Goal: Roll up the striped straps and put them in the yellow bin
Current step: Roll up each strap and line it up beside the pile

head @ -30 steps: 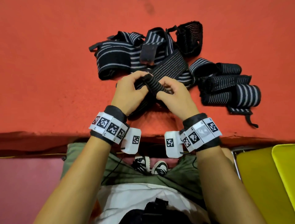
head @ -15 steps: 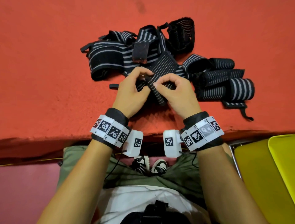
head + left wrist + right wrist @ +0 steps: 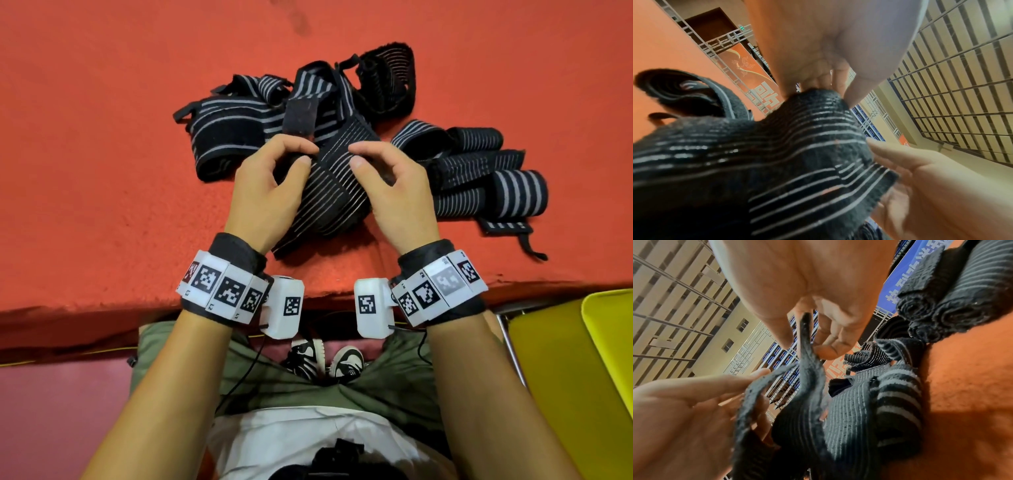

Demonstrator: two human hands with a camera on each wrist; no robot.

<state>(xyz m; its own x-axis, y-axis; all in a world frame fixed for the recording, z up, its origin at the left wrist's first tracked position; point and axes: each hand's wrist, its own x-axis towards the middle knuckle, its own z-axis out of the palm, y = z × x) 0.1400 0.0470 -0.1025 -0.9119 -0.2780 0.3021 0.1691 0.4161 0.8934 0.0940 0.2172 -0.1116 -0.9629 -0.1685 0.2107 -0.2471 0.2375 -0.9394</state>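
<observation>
Orange felt-covered table (image 3: 102, 137) carries a tangled heap of black grey-striped elastic straps (image 3: 260, 116), rolled ones (image 3: 493, 192) to its right. Yellow plastic bin (image 3: 565, 377) sits below the table's right edge. Left hand (image 3: 267, 192) and right hand (image 3: 394, 192) each pinch the far edge of one flat thin-striped black strap (image 3: 329, 192) between them.

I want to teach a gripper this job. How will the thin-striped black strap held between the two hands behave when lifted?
Probably floppy: the thin-striped black elastic strap sags and folds between the left hand and right hand. Its ribbed knit weave looks grippy, unlikely to slip. It seems light, since fingertip pinches alone hold its edge.
</observation>
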